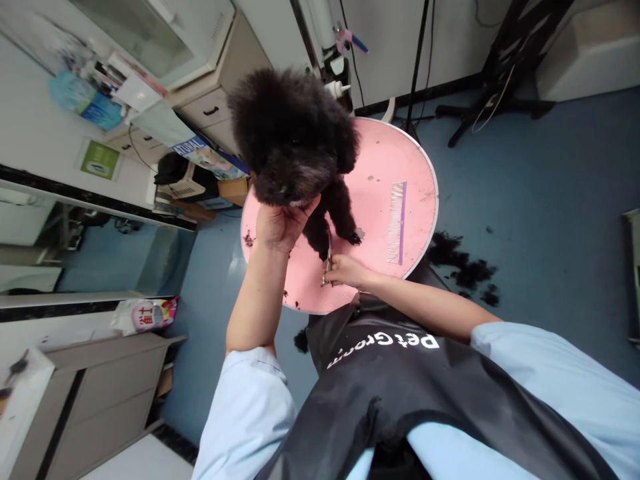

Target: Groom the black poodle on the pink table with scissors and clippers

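A fluffy black dog (295,133) stands on the round pink grooming table (370,150), its head toward me. My left hand (283,225) cups the dog's chin from below, fingers curled under the muzzle. In my right hand (345,271) is a pair of scissors (329,261), held by the finger loops. The blades point up toward the dog's front legs; whether they touch the fur I cannot tell. Right of the dog lies a comb (397,223) with a purple spine.
Dark hair clippings (465,263) lie on the blue floor right of the table, with small tufts on the tabletop. A black stand (493,93) is at the back right. Drawers (205,110) and bags stand behind on the left. A white bottle (337,89) is behind the dog.
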Motion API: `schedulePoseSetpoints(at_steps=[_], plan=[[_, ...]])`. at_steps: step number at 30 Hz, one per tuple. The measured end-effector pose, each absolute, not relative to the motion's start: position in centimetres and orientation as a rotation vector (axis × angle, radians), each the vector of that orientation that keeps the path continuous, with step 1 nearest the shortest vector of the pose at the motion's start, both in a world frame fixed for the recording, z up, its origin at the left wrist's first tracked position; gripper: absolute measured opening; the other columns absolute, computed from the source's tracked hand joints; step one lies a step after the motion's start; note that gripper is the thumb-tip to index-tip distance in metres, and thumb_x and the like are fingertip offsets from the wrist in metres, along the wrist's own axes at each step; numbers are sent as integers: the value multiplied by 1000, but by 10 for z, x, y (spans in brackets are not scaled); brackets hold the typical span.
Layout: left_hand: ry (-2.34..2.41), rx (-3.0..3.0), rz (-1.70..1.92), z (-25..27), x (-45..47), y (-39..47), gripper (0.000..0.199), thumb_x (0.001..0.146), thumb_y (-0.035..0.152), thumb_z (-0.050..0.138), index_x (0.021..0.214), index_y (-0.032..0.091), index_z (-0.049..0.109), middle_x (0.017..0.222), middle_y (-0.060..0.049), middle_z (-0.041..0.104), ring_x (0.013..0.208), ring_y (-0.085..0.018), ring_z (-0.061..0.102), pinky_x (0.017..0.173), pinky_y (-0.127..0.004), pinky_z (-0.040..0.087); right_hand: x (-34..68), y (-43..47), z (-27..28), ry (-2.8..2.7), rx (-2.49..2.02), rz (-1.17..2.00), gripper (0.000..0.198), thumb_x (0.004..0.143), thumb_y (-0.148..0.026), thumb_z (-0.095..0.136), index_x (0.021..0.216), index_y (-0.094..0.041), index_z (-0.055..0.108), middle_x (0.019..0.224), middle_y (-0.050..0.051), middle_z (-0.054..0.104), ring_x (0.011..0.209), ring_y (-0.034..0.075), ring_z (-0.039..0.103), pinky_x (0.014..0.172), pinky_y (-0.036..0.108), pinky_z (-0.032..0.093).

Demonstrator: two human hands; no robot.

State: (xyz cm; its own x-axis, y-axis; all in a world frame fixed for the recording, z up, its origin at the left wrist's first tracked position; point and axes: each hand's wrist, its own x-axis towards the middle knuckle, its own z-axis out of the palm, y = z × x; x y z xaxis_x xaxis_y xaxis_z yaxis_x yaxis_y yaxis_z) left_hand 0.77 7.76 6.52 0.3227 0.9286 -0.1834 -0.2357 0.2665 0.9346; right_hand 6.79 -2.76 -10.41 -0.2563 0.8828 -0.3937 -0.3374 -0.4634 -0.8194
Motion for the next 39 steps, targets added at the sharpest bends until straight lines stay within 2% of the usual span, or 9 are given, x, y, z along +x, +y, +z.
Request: schedulePoseSetpoints(at_steps=[4,10,14,24,30,39], plan=[[840,949,952,65,7,77,13,77,39,66,88,32,67,93,2,72,112,-21,60,98,-39,47,69,-23,-108,-760,-1144,1816,32,60,-11,71,85,-18,53,61,-4,61,52,9,57,44,18,44],[890,933,948,68,8,72,11,81,38,61,86,31,68,92,2,72,111,-21,60,98,-38,48,73,-22,-113,-838,-1193,1834,31,57,-7,69,83,-17,54,59,-3,62,50,10,57,43,19,45],[929,944,964,69,4,71,13,82,39,59,86,31,68,91,1,72,113,-20,60,97,-37,48,78,-22,-115,-907,-1193,1804,29,58,-10,71,80,-17,54,57,-2,61,50,10,56,42,18,43],[834,946,975,64,-5,71,11,76,39,66,81,29,68,91,1,72,114,-21,59,102,-39,45,92,-20,-107,-1077,-1166,1812,23,60,-12,68,73,-17,49,58,-2,59,53,10,56,44,18,44],[834,952,978,63,-5,71,16,77,41,66,84,27,69,97,0,71,115,-22,58,102,-39,45,92,-20,-108,-1156,-1244,1810,22,61,-15,71,72,-16,53,55,-2,58,50,9,54,44,17,41],[879,966,964,63,-7,70,14,80,39,64,85,27,69,97,0,70,115,-21,58,102,-38,45,93,-21,-112,-1025,-1243,1968,22,62,-17,71,78,-16,56,65,2,64,55,10,58,47,17,44]])
